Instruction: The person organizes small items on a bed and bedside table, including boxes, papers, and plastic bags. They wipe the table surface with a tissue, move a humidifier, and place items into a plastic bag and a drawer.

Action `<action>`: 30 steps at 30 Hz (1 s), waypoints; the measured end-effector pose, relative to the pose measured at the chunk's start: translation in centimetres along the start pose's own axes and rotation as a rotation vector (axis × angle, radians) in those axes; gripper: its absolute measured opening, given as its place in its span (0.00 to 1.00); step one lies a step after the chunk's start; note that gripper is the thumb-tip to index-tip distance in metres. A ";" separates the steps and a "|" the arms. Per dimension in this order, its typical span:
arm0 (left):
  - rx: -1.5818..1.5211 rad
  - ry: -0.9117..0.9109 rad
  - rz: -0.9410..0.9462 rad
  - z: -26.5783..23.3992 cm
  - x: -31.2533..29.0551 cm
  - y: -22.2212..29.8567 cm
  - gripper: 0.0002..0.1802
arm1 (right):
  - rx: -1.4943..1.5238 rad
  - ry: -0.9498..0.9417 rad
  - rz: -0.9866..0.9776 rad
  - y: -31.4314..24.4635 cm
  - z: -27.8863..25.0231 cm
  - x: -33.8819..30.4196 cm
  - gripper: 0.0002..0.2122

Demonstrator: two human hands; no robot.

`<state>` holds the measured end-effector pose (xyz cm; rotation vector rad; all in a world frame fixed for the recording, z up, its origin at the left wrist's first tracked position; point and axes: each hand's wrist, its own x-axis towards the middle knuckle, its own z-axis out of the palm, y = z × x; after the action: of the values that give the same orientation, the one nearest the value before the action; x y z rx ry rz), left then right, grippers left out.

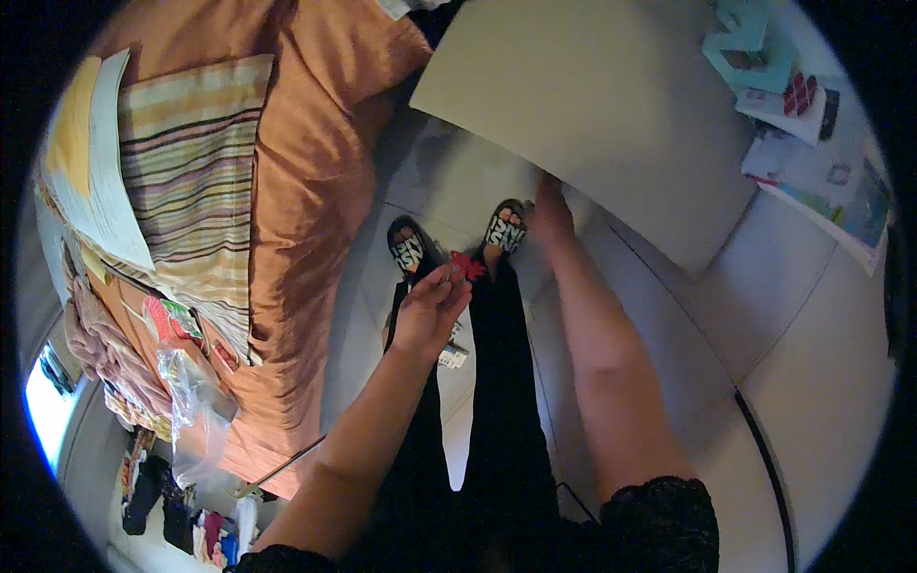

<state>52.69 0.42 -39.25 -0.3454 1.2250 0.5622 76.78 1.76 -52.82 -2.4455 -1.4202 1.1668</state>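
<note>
My left hand (pixel 435 304) is closed in a pinch, palm turned up, in front of my legs. From its fingertips sticks a small bright red object (pixel 466 265) with an uneven, frilly outline; its kind is too small to make out. My right hand (pixel 551 218) reaches forward to the near edge of a large pale flat-topped piece of furniture (pixel 583 105). Its fingertips are at or just under that edge, in shadow, so their grip is hidden. Below both hands are my feet in black sandals (pixel 408 246) with white lettering.
A bed with an orange cover (pixel 315 124) fills the left side, carrying a striped cloth (pixel 191 153), papers (pixel 115 191) and a clear plastic bag (pixel 196 420). Papers and booklets (pixel 812 181) lie at the right. A black cable (pixel 764 449) runs along the tiled floor.
</note>
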 end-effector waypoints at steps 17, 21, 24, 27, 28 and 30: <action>0.086 -0.155 0.035 0.7 3.1 -1.2 0.21 | 0.135 -0.253 0.010 3.7 15.1 -7.2 0.36; 0.119 -0.200 -0.048 1.6 4.5 -1.6 0.20 | 0.316 -0.230 -0.036 5.8 17.2 -8.3 0.29; 0.285 -0.190 -0.058 0.8 5.9 -2.2 0.21 | 0.969 -0.285 0.303 3.0 12.9 -8.8 0.22; 0.604 -0.241 -0.065 1.9 6.4 -2.3 0.32 | 2.002 -0.254 0.653 -4.1 1.9 -10.3 0.14; 0.679 -0.253 -0.059 3.1 5.9 -3.4 0.35 | 1.914 -0.209 0.624 -3.6 1.5 -10.4 0.13; 0.823 -0.261 -0.028 4.9 5.0 -4.9 0.41 | 1.738 -0.151 0.562 -2.5 1.5 -9.4 0.11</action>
<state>60.48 0.14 -42.69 0.3956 1.0933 0.0417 71.41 -4.52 -47.46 -1.3115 0.4735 1.5532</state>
